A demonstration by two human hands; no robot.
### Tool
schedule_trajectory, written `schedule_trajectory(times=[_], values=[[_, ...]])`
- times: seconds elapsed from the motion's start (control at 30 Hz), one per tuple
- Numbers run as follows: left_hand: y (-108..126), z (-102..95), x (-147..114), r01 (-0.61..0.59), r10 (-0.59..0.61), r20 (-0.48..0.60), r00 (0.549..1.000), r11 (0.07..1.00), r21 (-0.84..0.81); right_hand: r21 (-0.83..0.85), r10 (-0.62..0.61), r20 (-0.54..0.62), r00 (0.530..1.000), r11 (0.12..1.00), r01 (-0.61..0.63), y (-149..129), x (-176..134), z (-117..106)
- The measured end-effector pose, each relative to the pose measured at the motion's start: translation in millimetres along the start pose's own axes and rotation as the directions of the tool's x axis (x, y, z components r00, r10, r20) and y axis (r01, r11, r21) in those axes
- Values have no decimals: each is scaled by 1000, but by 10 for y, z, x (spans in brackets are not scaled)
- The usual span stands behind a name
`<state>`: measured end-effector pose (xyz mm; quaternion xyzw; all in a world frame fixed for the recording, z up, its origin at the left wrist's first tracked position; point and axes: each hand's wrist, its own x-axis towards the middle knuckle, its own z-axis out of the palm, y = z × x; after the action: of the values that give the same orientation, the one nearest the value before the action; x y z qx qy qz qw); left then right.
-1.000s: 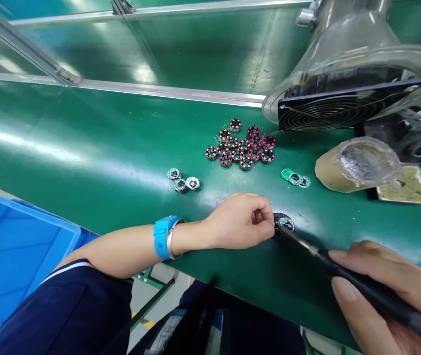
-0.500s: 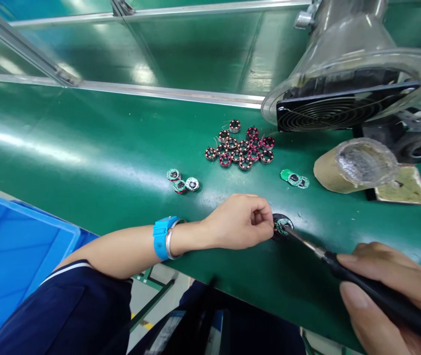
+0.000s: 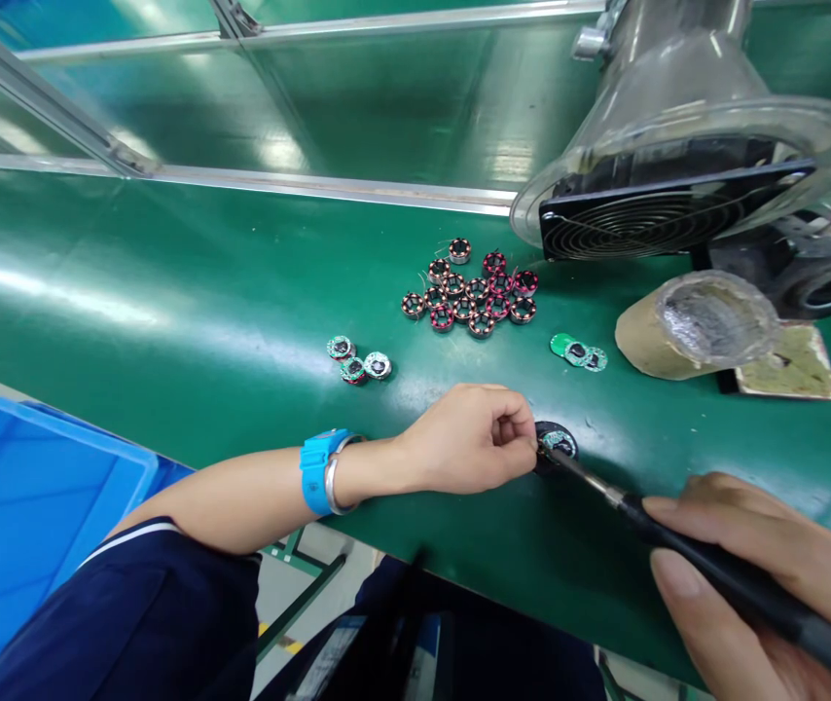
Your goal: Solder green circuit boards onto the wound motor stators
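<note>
My right hand [image 3: 751, 574] grips a black-handled soldering iron [image 3: 707, 555], its metal tip reaching left onto a small round circuit board [image 3: 560, 444]. That board sits in a dark round holder [image 3: 548, 428] on the green bench. My left hand [image 3: 470, 438] is closed in a pinch at the holder's left edge; what lies between its fingertips is hidden. Behind the hands is a cluster of copper-wound coil rings [image 3: 463, 309]. Three coils topped with round boards [image 3: 352, 369] lie to the left, and a few loose green boards [image 3: 577, 352] lie to the right.
A clear fume hood with a black fan grille [image 3: 649, 219] hangs at the upper right. Below it stand a tan cup [image 3: 653, 336] and a yellowish sponge pad [image 3: 795, 365]. A metal rail [image 3: 328, 188] runs along the bench's back. A blue crate [image 3: 43, 545] is at lower left.
The soldering iron and my right hand have shifted slightly left, bringing the tip from the board's middle to its left edge near my left fingertips. My left hand stays pinched in place.
</note>
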<state>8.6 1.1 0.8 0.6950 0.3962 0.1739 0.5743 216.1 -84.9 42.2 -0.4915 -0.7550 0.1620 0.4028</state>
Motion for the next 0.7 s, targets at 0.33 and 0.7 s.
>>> schedule_trajectory(times=[0.33,0.7], values=[[7,6,-7,-17,18,-13,1000,1000,18,32,42,-8,999,999,-42,-13,46,10],[2,8,2,-33,34,-23,999,999,23,54,203,-134,970,979,-198,-44,-125,65]])
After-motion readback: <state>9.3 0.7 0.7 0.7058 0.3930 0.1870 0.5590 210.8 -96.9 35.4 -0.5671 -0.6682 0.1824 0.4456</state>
